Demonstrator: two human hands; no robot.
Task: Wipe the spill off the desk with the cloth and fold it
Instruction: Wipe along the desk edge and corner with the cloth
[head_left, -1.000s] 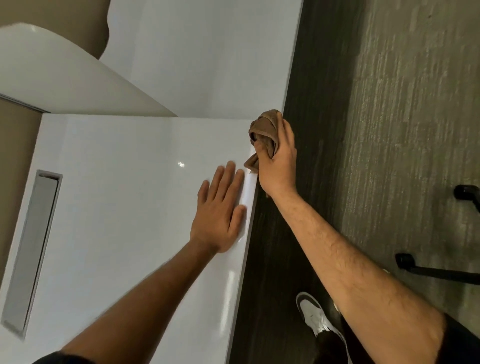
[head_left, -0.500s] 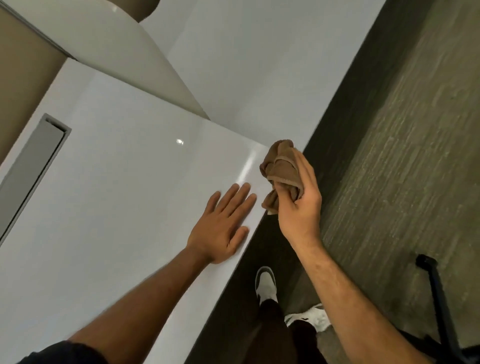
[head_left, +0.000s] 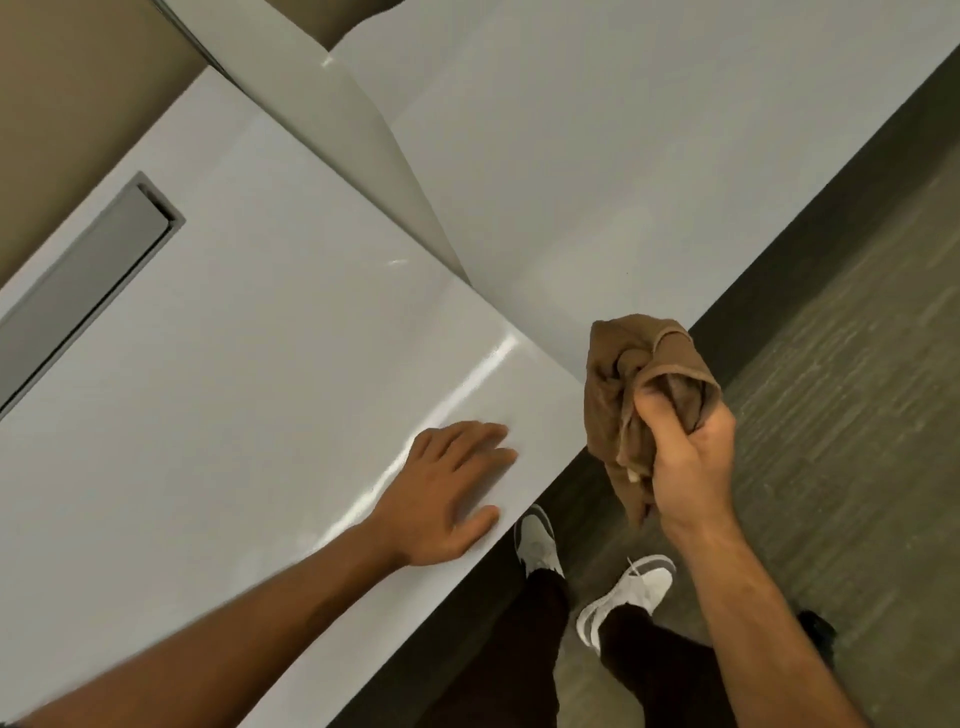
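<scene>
two hands show here. the right hand (head_left: 691, 467) is shut tight on the brown cloth (head_left: 631, 384), which is all bunched up in a ball. the cloth is up in the air, just past the edge of the white worktop (head_left: 234, 364), over the dark floor (head_left: 831, 389), with one end hanging down. the left hand (head_left: 447, 493) lies flat and open on the worktop near that edge, holding nothing. the cloth is to the right of the left hand, near but not touching it. no wet spill can be made out on the shiny top. the cloth likely has to come back over the worktop to be laid out and folded, and the left hand is close enough to help.
</scene>
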